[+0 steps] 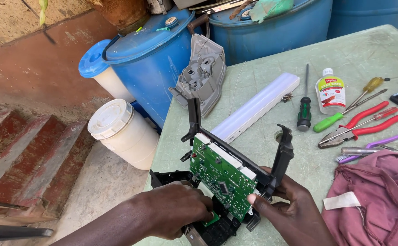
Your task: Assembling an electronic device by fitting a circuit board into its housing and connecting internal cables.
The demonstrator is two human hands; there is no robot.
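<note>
A black plastic frame [284,152] with two upright arms carries a green circuit board [221,175], tilted up toward me at the table's near edge. My left hand [176,214] grips the lower black housing [169,176] and the board's bottom corner. My right hand [290,205] holds the frame's right side, with its thumb pressed on the board's right edge. A white panel edge [228,156] runs along the top of the board.
On the green table [354,54] lie a white light tube [258,105], grey plastic casing [202,73], black-handled screwdriver [304,109], small white bottle [330,93], red pliers [363,127], further screwdrivers and a pink cloth [376,200]. Blue barrels [149,59] and white buckets [121,130] stand left.
</note>
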